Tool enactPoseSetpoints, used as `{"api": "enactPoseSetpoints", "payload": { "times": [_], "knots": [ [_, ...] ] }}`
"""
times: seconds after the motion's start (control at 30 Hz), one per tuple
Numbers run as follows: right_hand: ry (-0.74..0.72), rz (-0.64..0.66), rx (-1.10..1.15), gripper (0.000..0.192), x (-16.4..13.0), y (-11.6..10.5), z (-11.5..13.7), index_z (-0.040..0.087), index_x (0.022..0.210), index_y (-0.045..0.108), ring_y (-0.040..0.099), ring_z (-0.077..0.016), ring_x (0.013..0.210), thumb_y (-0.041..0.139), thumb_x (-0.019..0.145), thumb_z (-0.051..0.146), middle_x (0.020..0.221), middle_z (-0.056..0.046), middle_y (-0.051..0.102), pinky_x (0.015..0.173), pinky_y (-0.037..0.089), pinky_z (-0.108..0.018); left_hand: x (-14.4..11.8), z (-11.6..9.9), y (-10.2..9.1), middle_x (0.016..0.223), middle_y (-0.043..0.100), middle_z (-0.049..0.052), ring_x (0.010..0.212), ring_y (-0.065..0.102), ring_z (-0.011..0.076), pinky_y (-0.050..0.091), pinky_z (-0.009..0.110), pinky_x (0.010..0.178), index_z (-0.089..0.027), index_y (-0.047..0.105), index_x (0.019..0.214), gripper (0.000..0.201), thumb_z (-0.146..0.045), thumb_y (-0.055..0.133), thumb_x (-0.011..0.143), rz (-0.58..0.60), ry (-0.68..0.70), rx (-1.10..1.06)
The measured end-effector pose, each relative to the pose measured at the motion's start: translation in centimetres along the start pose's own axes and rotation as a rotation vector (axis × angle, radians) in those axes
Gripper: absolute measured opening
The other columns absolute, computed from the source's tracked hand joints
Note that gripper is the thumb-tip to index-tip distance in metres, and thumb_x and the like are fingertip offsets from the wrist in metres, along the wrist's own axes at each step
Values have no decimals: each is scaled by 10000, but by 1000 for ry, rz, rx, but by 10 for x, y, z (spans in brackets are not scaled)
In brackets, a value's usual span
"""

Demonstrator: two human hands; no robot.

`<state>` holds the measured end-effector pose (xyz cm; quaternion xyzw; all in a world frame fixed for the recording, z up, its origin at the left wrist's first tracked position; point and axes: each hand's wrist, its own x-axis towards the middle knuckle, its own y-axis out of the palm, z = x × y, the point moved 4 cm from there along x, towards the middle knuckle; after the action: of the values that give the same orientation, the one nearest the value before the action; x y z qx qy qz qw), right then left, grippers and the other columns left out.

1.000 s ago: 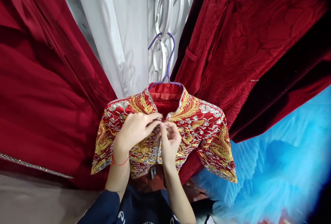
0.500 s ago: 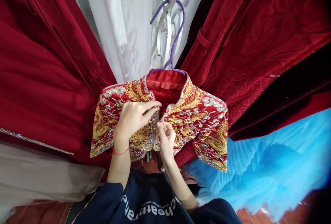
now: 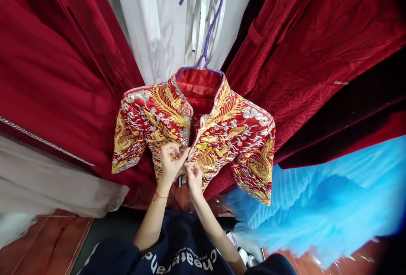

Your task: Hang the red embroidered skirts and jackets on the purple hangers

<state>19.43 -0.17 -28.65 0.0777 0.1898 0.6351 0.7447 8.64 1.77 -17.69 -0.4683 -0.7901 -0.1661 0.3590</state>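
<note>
The jacket (image 3: 218, 141) hangs at centre on a purple hanger (image 3: 207, 42). The left hand (image 3: 171, 158) and right hand (image 3: 194, 176) pinch near its lower front opening, fingers narrow; exact contact is hidden. It appears light, stiffly embroidered: hold by edges.

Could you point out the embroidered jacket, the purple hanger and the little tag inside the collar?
Jacket (image 3: 219, 140): head view, on its embroidered front, right of the opening in the picture.
Hanger (image 3: 208, 36): head view, on the lower hook.
Tag (image 3: 198, 90): head view, middle of its face.
</note>
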Motion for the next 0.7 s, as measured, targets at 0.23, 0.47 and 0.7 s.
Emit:
{"api": "enactPoseSetpoints", "payload": {
  "times": [0.23, 0.47, 0.7],
  "knots": [
    [143, 38, -26, 398, -14, -23, -48, 216, 639, 458, 349, -46, 287, 704, 656, 529, 508, 82, 478, 315, 253, -207, -49, 24, -1, 663, 503, -72, 566, 535, 96, 417, 212, 594, -236, 422, 812, 315, -328, 723, 797, 60, -303, 234],
    [175, 90, -69, 384, -21, -43, -64, 203, 680, 494, 354, -39, 302, 703, 673, 525, 543, 70, 523, 321, 265, -202, -70, 13, -15, 570, 423, -92, 512, 472, 106, 334, 216, 584, -237, 415, 730, 270, -304, 674, 770, -6, -498, 574],
    [173, 122, -136, 427, -38, -66, -88, 204, 697, 481, 365, -37, 317, 713, 703, 562, 535, 77, 539, 335, 266, -181, -86, -4, -42, 583, 438, -82, 497, 462, 97, 371, 214, 585, -239, 410, 746, 196, -220, 605, 760, -92, -468, 526]
  ]
}}
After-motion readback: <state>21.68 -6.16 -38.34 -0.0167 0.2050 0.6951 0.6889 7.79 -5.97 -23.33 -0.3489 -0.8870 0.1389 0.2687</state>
